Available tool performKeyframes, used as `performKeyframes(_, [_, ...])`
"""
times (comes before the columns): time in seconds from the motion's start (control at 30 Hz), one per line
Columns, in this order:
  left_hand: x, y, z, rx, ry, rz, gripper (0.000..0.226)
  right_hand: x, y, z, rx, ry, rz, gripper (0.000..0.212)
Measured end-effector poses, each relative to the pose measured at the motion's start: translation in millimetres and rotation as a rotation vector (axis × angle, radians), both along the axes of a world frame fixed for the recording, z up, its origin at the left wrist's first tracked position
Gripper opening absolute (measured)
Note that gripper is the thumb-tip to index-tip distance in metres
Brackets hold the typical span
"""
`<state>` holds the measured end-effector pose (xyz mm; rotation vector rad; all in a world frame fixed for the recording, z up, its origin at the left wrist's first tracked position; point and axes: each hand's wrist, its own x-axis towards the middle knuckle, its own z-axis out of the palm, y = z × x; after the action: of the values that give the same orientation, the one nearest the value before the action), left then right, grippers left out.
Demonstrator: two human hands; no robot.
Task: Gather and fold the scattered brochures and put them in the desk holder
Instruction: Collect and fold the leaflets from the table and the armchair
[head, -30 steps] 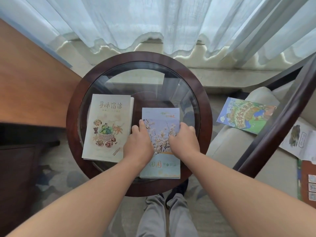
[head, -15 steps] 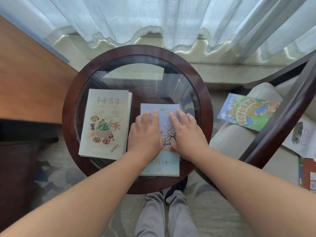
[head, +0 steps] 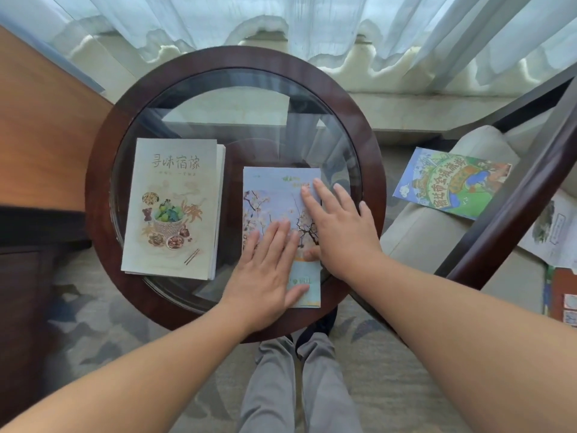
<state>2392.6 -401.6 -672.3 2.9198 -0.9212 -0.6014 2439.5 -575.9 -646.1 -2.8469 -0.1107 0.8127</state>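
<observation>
Flat on the round glass tabletop (head: 103,170), toward its near edge: blue brochure (head: 271,195), closed, cover up. Pressed down under both hands, fingers straight and slightly spread, nothing gripped or pinched. Left hand (head: 265,270) palm down over the lower half, thumb out toward the bottom right corner. Right hand (head: 340,232) across the right edge, fingertips up by the printed title, outer fingers off the paper and over the glass. Just beside on the left, not touching: cream brochure (head: 171,207) with a food drawing, also flat on the glass. Well apart on the right, on a pale seat (head: 421,232): green brochure (head: 449,185), lying at a slant. Farther right, a white sheet (head: 555,232), partly hidden behind a dark wooden rail (head: 512,201). Beyond the tabletop, a sheer curtain (head: 312,20).
</observation>
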Motion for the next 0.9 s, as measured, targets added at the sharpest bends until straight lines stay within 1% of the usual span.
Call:
performKeyframes(0.07, [21,-20,0,0.030,0.000,0.080,0.095,0,0,0,-0.006,-0.003,-0.002,0.112])
performKeyframes(0.13, [30,-32,-7,0.104,-0.001,0.095,0.100,-1,0,-1,-0.013,-0.006,0.000,0.112])
performKeyframes(0.23, [21,-33,-12,0.101,0.003,0.074,0.102,-2,-2,-1,-0.009,-0.008,-0.002,0.109])
performKeyframes(0.37, [0,-27,-9,0.071,0.016,0.026,0.105,-1,-2,1,0.006,0.006,-0.009,0.100])
performKeyframes(0.5, [-19,-24,-3,0.077,0.066,0.031,0.101,-3,-2,-3,0.018,-0.009,-0.006,0.098])
performKeyframes(0.6, [-25,-22,0,0.128,0.106,0.040,0.100,-1,-3,-3,0.028,-0.002,-0.003,0.099])
performKeyframes(0.7, [-21,-25,8,0.122,0.128,0.091,0.104,-2,-3,11,0.053,-0.006,-0.033,0.087])
performKeyframes(0.77, [-15,-30,22,0.071,0.187,0.131,0.108,-12,-5,31,0.144,-0.054,-0.101,0.078])
performKeyframes(0.8, [-11,-32,30,0.034,0.219,0.160,0.106,-22,-7,43,0.208,-0.094,-0.137,0.074])
performKeyframes(0.83, [-7,-36,39,-0.011,0.235,0.195,0.100,-33,-12,56,0.272,-0.141,-0.177,0.070])
performKeyframes(0.9, [4,-46,58,-0.094,0.248,0.258,0.081,-57,-27,84,0.367,-0.198,-0.266,0.065])
